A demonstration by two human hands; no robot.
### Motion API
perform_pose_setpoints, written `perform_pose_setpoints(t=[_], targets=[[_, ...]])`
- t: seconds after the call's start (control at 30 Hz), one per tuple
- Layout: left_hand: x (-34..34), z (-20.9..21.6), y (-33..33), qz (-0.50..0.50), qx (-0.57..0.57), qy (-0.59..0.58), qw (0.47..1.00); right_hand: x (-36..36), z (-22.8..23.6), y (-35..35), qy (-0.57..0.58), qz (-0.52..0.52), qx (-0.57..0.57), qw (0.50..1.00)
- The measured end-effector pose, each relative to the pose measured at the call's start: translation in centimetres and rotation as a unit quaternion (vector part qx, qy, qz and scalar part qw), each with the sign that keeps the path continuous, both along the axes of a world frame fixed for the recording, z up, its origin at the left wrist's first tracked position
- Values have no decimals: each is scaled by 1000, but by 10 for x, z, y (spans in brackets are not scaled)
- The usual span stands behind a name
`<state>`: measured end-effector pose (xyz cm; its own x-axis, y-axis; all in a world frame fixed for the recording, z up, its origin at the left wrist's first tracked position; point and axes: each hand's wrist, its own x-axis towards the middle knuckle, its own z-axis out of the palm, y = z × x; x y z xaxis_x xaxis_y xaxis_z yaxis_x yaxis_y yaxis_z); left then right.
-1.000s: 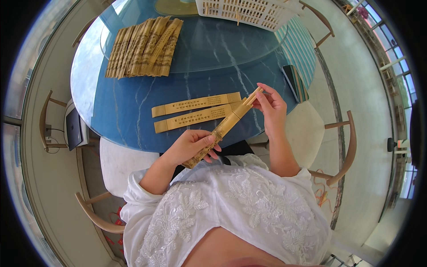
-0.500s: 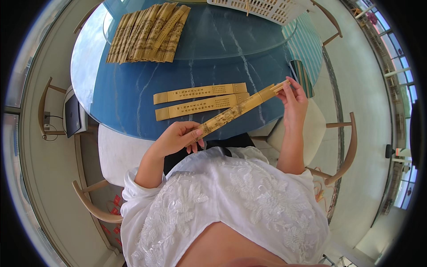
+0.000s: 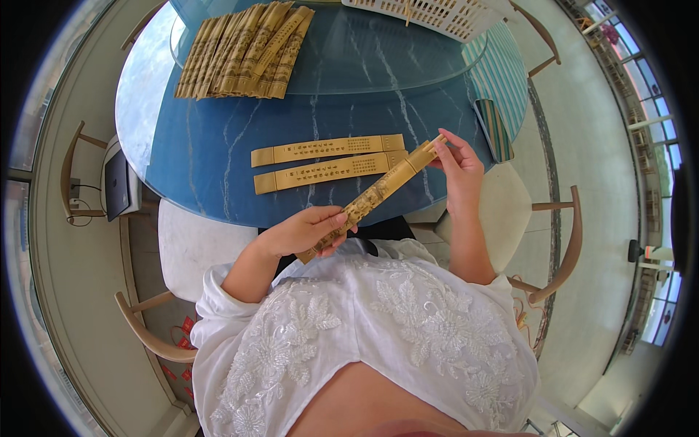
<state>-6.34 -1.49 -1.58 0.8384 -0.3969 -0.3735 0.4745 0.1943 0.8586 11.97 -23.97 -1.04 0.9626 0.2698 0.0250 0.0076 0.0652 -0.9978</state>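
Observation:
My left hand is closed round the lower part of a gold-brown printed paper chopstick sleeve, held slanting up to the right above the table's near edge. Pale chopstick ends poke out of its upper mouth. The fingers of my right hand pinch at these ends; how many sticks there are I cannot make out. Just beyond, two flat gold sleeves, a far one and a near one, lie side by side with their written faces up.
A fanned pile of gold sleeves lies at the far left on a raised glass disc. A white slotted basket stands at the back. On the right is a striped, dark-edged flat object. Chairs surround the blue table.
The held sleeve has shifted down and left and tilts more steeply. My right hand has come left and in with it, and less of the chopsticks shows beyond the sleeve.

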Motion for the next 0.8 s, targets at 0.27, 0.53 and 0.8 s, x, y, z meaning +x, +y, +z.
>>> perform_pose_setpoints(t=[0.27,0.53,0.8], targets=[[5,7,2,4,6,6,1000,-15,-1,8,0,19,10,1000],[4,3,1,12,15,-12,1000,-16,-4,11,-89,3,27,996],[3,8,3,9,22,-22,999,-15,-9,9,-80,11,27,996]])
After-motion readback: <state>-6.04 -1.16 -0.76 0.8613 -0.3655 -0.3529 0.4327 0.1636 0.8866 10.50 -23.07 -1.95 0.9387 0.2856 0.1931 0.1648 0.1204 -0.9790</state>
